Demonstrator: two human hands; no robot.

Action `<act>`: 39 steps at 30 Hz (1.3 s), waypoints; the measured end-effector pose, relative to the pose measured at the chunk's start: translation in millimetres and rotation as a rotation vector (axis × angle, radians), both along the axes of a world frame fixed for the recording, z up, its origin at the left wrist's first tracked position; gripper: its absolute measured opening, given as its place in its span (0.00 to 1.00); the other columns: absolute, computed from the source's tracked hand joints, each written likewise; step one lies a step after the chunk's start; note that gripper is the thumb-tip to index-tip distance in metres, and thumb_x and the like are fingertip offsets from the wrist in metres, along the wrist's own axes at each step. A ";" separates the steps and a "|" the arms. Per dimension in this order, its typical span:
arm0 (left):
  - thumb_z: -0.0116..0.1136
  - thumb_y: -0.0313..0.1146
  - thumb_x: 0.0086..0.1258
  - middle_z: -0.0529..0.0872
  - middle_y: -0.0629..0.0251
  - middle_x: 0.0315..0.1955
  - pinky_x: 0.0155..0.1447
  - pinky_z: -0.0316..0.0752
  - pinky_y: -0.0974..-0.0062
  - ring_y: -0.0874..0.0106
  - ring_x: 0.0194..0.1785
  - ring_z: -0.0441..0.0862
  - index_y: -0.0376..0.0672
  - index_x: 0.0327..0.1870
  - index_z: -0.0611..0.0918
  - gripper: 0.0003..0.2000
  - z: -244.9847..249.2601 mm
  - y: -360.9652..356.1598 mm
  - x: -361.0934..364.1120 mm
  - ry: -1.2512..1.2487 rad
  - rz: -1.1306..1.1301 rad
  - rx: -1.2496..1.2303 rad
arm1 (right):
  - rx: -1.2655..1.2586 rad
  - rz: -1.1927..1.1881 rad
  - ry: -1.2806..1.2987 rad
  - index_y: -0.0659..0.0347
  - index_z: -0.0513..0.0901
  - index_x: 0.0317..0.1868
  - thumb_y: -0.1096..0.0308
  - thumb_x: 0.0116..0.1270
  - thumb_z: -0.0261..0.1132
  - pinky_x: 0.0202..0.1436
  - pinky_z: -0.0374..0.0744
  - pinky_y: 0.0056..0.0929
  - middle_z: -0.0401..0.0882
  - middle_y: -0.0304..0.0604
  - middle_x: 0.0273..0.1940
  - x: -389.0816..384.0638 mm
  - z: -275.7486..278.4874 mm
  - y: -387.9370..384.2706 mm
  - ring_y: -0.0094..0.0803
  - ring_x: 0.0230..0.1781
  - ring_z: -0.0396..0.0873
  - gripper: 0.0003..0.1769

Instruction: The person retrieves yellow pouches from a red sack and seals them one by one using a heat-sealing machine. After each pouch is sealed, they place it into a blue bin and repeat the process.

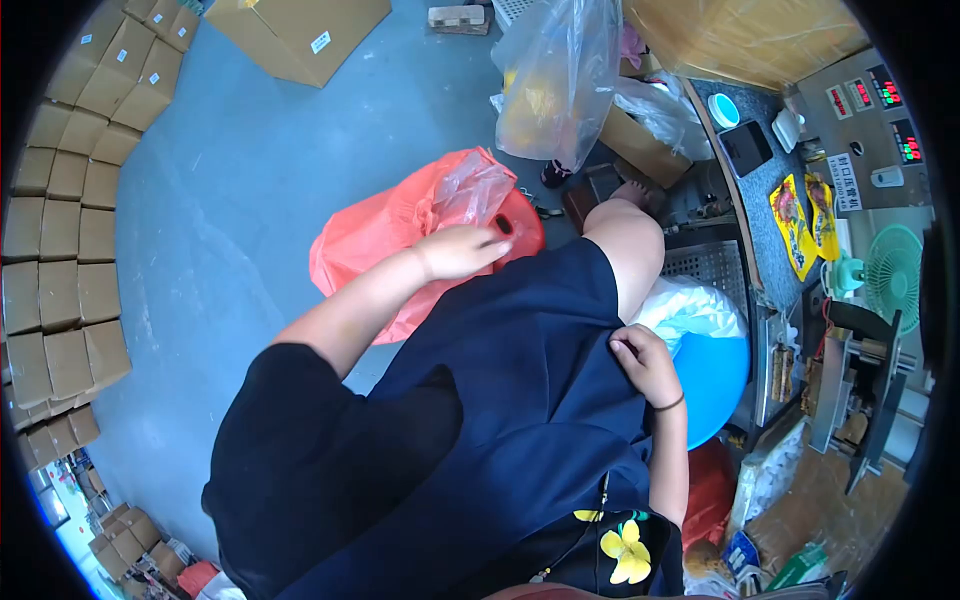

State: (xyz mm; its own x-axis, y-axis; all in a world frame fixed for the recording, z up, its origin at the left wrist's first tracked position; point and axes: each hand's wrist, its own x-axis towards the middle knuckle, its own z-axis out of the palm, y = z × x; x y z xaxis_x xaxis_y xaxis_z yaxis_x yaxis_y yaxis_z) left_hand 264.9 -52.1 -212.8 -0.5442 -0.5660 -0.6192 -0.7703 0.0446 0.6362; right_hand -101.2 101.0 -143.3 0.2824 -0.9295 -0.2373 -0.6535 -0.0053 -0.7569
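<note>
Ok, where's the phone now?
At the upper right of the head view, the phone lies on the counter, between the round tub and the yellow packets.

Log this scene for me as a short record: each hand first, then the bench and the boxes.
Left hand: over a large salmon-red plastic bag; contact unclear
Right hand: on the navy cloth garment; grip unclear
Speckled grey bench: flat black phone, two yellow plastic packets
Brown cardboard boxes: stacked along the picture's left side

Navy-and-black clothing (540, 330) bears a yellow flower (627, 554) at five o'clock — a thin dark wristband (671, 405) circles at four.
</note>
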 end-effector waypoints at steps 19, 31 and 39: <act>0.56 0.24 0.64 0.82 0.57 0.66 0.74 0.68 0.69 0.68 0.69 0.78 0.45 0.76 0.71 0.34 29.9 92.8 37.1 0.470 0.143 0.335 | 0.343 -0.281 -0.411 0.69 0.52 0.79 0.53 0.70 0.72 0.56 0.81 0.31 0.72 0.65 0.64 60.0 -25.4 -98.9 0.38 0.51 0.84 0.50; 0.61 0.32 0.70 0.85 0.56 0.55 0.63 0.79 0.59 0.61 0.59 0.84 0.38 0.76 0.69 0.32 -29.0 36.9 109.6 0.510 0.656 1.356 | 0.554 -0.139 -0.995 0.62 0.61 0.73 0.85 0.58 0.59 0.69 0.71 0.29 0.72 0.42 0.62 137.3 -63.3 -124.5 0.29 0.65 0.72 0.39; 0.63 0.34 0.68 0.85 0.54 0.51 0.61 0.80 0.60 0.59 0.55 0.85 0.36 0.69 0.73 0.28 -189.5 8.2 97.7 -0.468 0.763 0.093 | 0.695 0.061 -1.021 0.58 0.59 0.74 0.84 0.58 0.63 0.74 0.63 0.29 0.68 0.37 0.66 125.6 -21.9 -103.2 0.25 0.70 0.65 0.42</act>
